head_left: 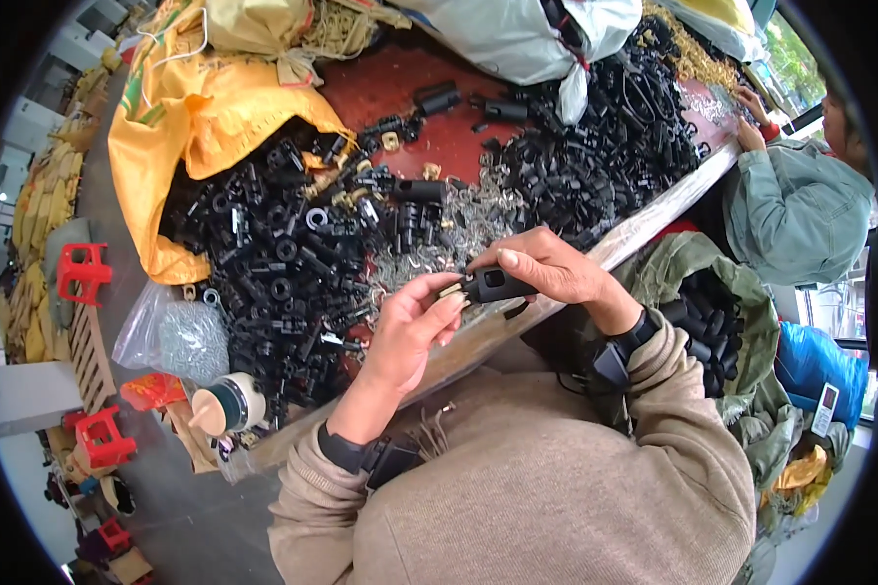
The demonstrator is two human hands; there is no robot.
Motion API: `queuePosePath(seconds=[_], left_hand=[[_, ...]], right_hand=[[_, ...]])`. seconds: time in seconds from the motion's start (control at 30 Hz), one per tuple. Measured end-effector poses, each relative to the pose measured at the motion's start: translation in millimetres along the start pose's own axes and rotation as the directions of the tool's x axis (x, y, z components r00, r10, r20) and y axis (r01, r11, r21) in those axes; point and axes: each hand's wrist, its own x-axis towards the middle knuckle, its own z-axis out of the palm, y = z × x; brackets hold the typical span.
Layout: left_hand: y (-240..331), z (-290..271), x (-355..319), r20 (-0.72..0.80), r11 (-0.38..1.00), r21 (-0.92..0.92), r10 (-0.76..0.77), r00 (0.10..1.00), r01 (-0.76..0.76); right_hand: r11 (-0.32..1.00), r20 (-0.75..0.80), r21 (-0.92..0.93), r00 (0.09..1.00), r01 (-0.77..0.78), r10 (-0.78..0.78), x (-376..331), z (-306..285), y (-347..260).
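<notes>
Hands meet above the table edge [654, 216]: right hand [546, 268] grips a black plastic part [493, 284], left hand [415, 327] pinches its brass end [450, 290].

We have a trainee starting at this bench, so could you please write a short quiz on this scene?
1. True or false: both hands grip the same black plastic part.
2. What spills from the yellow sack? A) black plastic parts B) brass rings C) red stools
3. Which hand, left hand or right hand, pinches the small brass piece at the part's end?

Key: 1 true; 2 A; 3 left hand.
</notes>
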Motion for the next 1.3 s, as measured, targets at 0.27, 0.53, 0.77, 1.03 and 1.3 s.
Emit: queuePosePath(seconds=[0.27,0.53,0.77,1.03,1.3], left_hand=[[-4.6,5.3,6.3,0.069,0.959,0.248,-0.162,0.984,0.141],[-12.5,4.1,11.4,0.033,0.950,0.174,-0.270,0.962,0.260],[-15.9,7.6,16.2,0.055,0.904,0.331,-0.305,0.951,0.271],[-30.0,21.8,20.7,0.008,0.940,0.136,-0.318,0.948,0.314],[-34.2,41.2,34.5,0.051,0.947,0.119,-0.305,0.951,0.297]], right_hand=[[0.912,0.025,-0.344,0.973,0.222,-0.228,-14.4,8.6,0.4],[0.911,-0.187,-0.393,0.958,0.127,-0.215,-24.7,30.2,10.2],[0.968,-0.281,-0.251,0.958,-0.021,-0.052,-35.0,39.3,32.5],[0.742,0.141,0.669,0.988,-0.054,-0.056,-45.9,20.9,30.3],[0.795,-0.001,0.596,0.990,0.112,-0.138,-55.0,8.6,31.6]])
